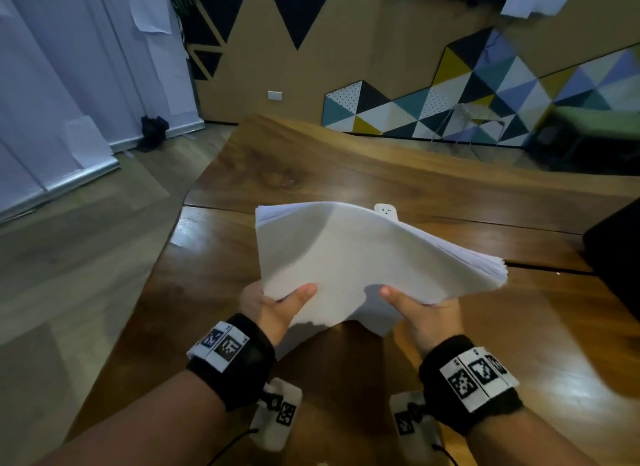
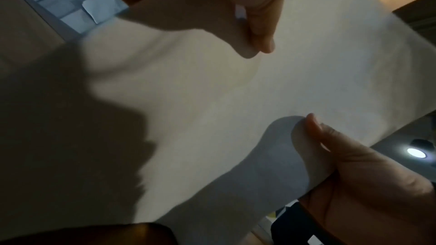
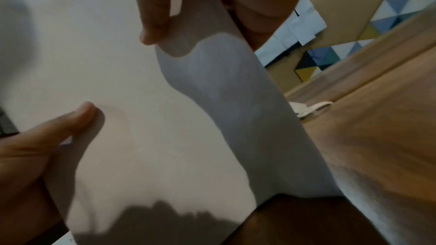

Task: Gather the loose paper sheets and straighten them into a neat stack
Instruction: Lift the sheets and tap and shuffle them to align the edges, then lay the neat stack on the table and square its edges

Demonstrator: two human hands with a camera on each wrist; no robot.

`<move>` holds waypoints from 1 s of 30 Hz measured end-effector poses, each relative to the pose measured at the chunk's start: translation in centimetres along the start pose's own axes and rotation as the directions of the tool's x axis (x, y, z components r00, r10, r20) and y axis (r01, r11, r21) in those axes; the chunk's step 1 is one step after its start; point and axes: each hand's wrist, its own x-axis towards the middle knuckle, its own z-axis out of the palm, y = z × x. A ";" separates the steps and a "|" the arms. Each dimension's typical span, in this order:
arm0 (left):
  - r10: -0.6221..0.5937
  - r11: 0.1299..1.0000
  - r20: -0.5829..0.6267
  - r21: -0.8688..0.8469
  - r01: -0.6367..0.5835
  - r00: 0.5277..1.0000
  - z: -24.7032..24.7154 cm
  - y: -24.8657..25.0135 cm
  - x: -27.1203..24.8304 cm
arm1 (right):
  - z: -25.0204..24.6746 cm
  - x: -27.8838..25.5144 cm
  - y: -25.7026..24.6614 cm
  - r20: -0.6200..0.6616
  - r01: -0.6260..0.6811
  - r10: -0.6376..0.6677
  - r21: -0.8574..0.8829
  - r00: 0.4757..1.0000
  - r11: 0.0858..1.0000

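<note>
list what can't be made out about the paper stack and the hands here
- Head view: the fingers of the left hand and right hand are hidden under the paper stack; only the thumbs show on top.
- Head view: the white socket on the wooden table is partly covered by the stack's far edge.
- Wrist views: blurred, so the sheet count and any print are unreadable.

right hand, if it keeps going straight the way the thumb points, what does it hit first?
The right hand already grips the paper stack. Its thumb points toward the left hand, so it would probably meet that hand's thumb first; the gap between them looks free, though depth is unclear.
</note>
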 end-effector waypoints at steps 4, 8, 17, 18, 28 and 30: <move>-0.023 1.000 0.018 0.017 0.022 1.000 -0.1 -0.9 1.9 | 0.0 1.4 1.1 0.024 0.000 0.001 -0.034 1.000 0.999; -0.072 0.995 0.044 -0.064 0.075 0.996 -0.2 0.0 4.9 | 0.2 2.8 1.7 0.059 -0.030 0.038 -0.134 0.998 0.991; -0.411 0.873 0.059 0.314 0.374 0.910 -3.1 -1.9 12.2 | 1.0 0.2 8.0 0.071 -0.320 0.418 -0.532 0.906 0.784; -0.429 0.845 0.042 0.372 0.384 0.902 -3.2 -2.5 12.5 | 1.2 0.2 8.3 0.055 -0.329 0.429 -0.556 0.902 0.763; -0.484 0.801 0.189 0.488 0.346 0.854 -3.0 -6.6 10.7 | 2.5 3.5 9.5 -0.086 -0.351 0.389 -0.639 0.917 0.684; -0.494 0.755 0.201 0.581 0.303 0.846 -3.1 -7.1 10.4 | 2.9 4.0 9.8 -0.098 -0.347 0.381 -0.658 0.919 0.669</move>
